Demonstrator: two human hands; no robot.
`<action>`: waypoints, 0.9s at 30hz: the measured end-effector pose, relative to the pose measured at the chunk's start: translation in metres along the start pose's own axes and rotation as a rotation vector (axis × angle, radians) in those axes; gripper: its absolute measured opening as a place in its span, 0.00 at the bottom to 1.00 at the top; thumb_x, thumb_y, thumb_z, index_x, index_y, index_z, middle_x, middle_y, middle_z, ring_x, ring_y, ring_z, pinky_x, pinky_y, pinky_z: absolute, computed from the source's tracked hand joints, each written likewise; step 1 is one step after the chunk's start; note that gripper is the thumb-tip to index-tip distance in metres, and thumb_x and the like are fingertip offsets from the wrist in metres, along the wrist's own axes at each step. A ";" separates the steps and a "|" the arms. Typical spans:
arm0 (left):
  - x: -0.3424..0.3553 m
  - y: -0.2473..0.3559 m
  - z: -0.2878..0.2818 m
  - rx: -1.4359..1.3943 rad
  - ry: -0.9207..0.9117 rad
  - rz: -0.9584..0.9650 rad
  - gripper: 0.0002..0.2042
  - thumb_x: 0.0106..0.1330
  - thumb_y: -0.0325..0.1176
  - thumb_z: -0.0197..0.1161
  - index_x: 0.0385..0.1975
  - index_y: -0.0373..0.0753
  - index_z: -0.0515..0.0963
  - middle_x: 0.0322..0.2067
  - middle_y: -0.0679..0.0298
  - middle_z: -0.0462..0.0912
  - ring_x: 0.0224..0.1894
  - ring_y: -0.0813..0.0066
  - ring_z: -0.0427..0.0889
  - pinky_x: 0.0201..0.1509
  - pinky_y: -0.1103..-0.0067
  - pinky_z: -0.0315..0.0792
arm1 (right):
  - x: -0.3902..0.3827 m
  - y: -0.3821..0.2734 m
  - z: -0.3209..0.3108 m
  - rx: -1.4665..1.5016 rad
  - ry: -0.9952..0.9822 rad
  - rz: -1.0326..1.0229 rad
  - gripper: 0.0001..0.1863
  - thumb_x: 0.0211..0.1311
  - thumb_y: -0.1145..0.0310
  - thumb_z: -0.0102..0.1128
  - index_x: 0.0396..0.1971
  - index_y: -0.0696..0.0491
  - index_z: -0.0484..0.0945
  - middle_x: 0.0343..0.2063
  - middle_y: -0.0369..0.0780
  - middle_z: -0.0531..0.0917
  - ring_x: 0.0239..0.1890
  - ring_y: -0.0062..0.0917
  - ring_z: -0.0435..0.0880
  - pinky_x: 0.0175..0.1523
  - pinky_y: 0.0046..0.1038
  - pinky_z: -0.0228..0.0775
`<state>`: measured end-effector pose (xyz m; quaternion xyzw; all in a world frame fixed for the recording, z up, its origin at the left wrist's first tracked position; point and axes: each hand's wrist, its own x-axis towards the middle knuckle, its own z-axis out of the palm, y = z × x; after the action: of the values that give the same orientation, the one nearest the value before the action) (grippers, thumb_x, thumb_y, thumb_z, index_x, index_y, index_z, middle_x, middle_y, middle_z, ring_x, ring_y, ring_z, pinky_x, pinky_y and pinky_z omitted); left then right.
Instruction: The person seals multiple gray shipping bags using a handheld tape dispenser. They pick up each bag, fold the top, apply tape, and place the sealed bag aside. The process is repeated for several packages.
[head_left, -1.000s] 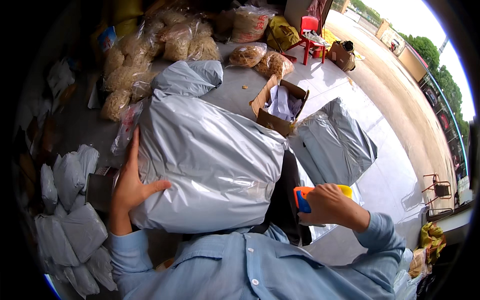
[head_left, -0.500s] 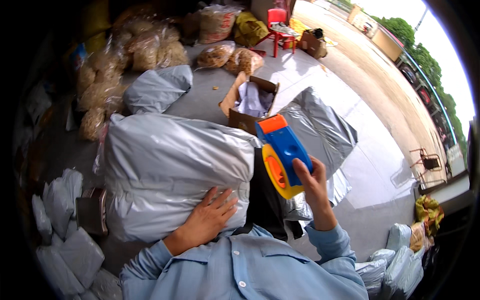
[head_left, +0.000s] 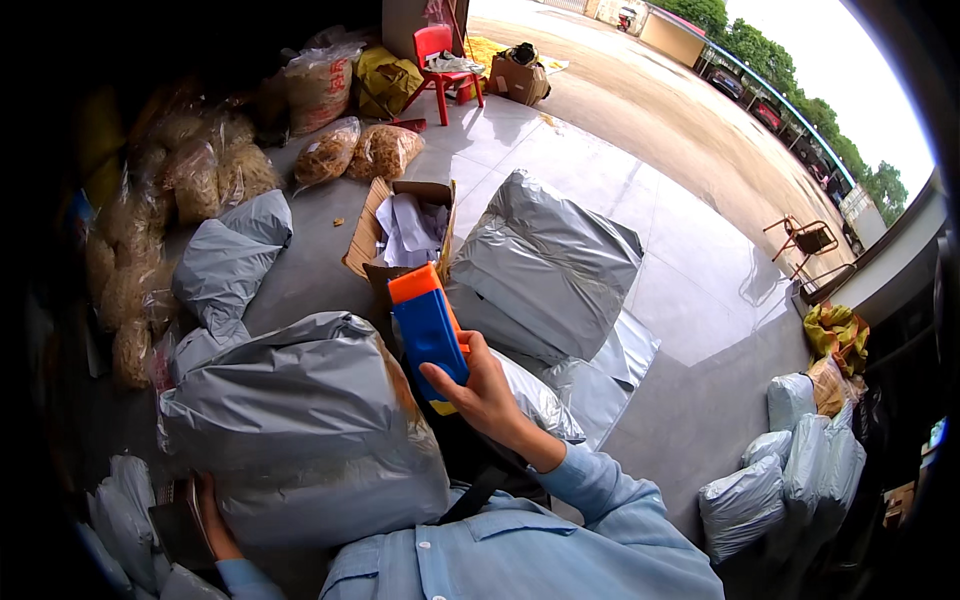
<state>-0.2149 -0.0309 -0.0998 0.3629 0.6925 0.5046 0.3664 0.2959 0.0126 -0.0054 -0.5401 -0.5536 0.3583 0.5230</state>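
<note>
My right hand (head_left: 485, 390) is wrapped round a blue and orange tape dispenser (head_left: 430, 335), held up just right of a large grey plastic mailer bag package (head_left: 300, 430). Bulky and creased, this package lies in front of me, with a brown patch showing on its right side. Down at its near left side, my left hand (head_left: 212, 515) rests against the package, its visible fingers stretched out; part of the hand is hidden. Close beside that hand stands a dark brown box-like thing (head_left: 180, 525).
An open cardboard box (head_left: 365, 235) with white papers stands ahead, beside another big grey package (head_left: 550, 265). Smaller wrapped parcels (head_left: 745, 505) sit at right and at left (head_left: 125, 500). Clear bags of tan stuff (head_left: 385, 150) and a red chair (head_left: 435, 60) are farther back.
My left hand has gone from the package's top to its left side. The right hand has brought the tape dispenser left and turned it. The view has swung right.
</note>
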 end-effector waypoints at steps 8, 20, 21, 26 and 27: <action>-0.013 0.102 0.095 -0.257 -0.095 -0.129 0.29 0.56 0.41 0.60 0.55 0.31 0.63 0.51 0.58 0.69 0.51 0.68 0.68 0.55 0.77 0.62 | -0.007 0.004 -0.011 0.174 0.210 0.035 0.26 0.53 0.59 0.62 0.43 0.61 0.62 0.30 0.47 0.79 0.32 0.23 0.80 0.36 0.23 0.72; 0.001 0.291 0.447 -0.225 -0.755 0.500 0.32 0.55 0.42 0.64 0.56 0.33 0.61 0.50 0.55 0.71 0.48 0.67 0.74 0.52 0.74 0.67 | 0.054 0.024 -0.289 -0.638 1.106 -0.126 0.32 0.51 0.45 0.60 0.37 0.63 0.67 0.29 0.46 0.77 0.31 0.31 0.77 0.37 0.29 0.70; 0.024 0.274 0.477 0.134 -0.552 0.850 0.33 0.58 0.44 0.60 0.58 0.32 0.57 0.55 0.47 0.64 0.55 0.57 0.67 0.58 0.69 0.62 | 0.058 0.030 -0.295 -0.809 1.129 -0.090 0.33 0.50 0.45 0.60 0.37 0.64 0.67 0.29 0.48 0.77 0.31 0.35 0.78 0.37 0.31 0.70; -0.057 0.224 0.477 0.270 -0.992 1.086 0.43 0.52 0.41 0.64 0.63 0.34 0.43 0.60 0.40 0.52 0.63 0.48 0.53 0.64 0.67 0.52 | 0.037 0.097 -0.289 -0.936 1.055 -0.042 0.33 0.50 0.46 0.61 0.39 0.63 0.65 0.29 0.54 0.77 0.32 0.44 0.79 0.37 0.37 0.69; -0.058 0.210 0.466 0.314 -1.031 1.064 0.43 0.52 0.39 0.64 0.63 0.34 0.43 0.60 0.40 0.54 0.63 0.49 0.55 0.63 0.68 0.53 | 0.039 0.117 -0.274 -0.949 1.000 -0.045 0.33 0.50 0.46 0.61 0.39 0.62 0.65 0.28 0.54 0.77 0.31 0.45 0.78 0.37 0.38 0.69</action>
<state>0.2471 0.1682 0.0078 0.8860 0.2287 0.2753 0.2948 0.5915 0.0231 -0.0570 -0.7993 -0.3539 -0.2258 0.4299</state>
